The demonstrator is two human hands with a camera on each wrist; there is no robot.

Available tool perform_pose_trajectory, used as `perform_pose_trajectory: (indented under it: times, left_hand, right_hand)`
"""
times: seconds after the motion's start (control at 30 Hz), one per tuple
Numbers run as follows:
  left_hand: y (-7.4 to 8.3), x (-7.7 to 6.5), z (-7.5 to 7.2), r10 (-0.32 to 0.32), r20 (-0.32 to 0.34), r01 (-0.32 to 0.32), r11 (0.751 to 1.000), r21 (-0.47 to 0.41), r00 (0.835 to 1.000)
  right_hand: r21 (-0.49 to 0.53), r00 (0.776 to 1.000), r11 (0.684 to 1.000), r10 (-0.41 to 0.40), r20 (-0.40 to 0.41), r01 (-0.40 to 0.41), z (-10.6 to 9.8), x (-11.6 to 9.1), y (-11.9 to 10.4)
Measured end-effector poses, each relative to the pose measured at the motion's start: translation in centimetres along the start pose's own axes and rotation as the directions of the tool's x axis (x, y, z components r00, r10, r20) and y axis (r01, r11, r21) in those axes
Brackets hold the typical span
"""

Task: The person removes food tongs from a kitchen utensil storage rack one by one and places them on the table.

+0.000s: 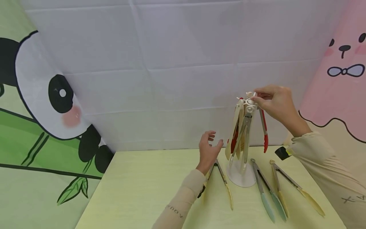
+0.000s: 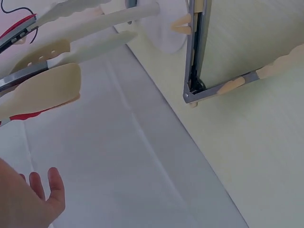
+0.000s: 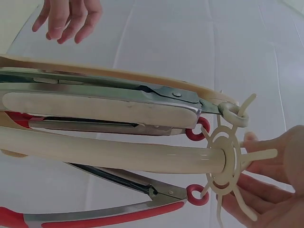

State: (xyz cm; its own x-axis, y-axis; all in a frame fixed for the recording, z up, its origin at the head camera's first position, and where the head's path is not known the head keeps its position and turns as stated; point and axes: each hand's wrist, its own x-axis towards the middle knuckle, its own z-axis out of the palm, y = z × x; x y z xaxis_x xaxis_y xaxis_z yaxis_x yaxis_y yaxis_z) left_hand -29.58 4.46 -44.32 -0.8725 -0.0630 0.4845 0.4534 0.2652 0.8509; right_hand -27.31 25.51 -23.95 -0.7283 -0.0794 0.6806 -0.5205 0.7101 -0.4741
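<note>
A white utensil rack [image 3: 216, 161] with a ring of hooks on top stands on a round base [image 1: 241, 178]. My right hand [image 1: 275, 103] grips the hook ring at its top, thumb and fingers around one of the hooks. Tongs with red tips [image 1: 266, 143], tongs with pale tips [image 1: 246, 127] and beige spatula-like utensils [image 2: 52, 90] hang from it. To the left of the rack, my left hand [image 1: 208, 151] is held in the air, fingers loosely bent and holding nothing. Below it, tongs with yellow tips [image 1: 228, 194] lie spread on the table.
Right of the base lie tongs with green tips [image 1: 267, 198] and another pair of yellow tongs [image 1: 307, 197], both spread. The pale yellow table [image 1: 137, 187] meets a white cloth backdrop [image 1: 171, 89]. A small black object [image 1: 282, 153] is beside my right sleeve.
</note>
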Motion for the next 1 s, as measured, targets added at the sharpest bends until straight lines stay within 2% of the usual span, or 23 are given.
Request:
perform_pose_trajectory:
  times: [0.3, 0.57, 0.63, 0.87, 1.0]
  left_hand:
    - [1.8, 0.4, -0.6, 0.054, -0.026, -0.056, 0.995, -0.081, 0.998]
    - [3.6, 0.5, -0.5, 0.074, -0.026, -0.077, 0.981, -0.179, 0.997]
    - [4.3, 0.4, -0.5, 0.087, -0.022, -0.089, 0.979, -0.186, 0.996]
    - [8.3, -0.5, -1.5, 0.125, 0.021, -0.118, 0.969, -0.215, 0.992]
    - [9.1, -0.8, -1.5, 0.116, 0.046, -0.104, 0.971, -0.216, 0.992]
  right_hand:
    - [-0.022, 1.0, 1.0, -0.016, 0.0, 0.016, 0.1, 0.1, -0.1]
    - [-0.07, 1.0, 0.997, -0.014, -0.019, 0.013, 0.1, 0.1, -0.5]
    - [-0.077, 1.0, 0.997, -0.01, -0.025, 0.008, 0.2, 0.2, -0.5]
    - [-0.097, 0.999, 0.995, 0.007, -0.038, -0.01, 0.3, 0.2, -0.7]
    - [-0.096, 0.999, 0.995, 0.032, -0.02, -0.034, 0.1, 0.0, -0.8]
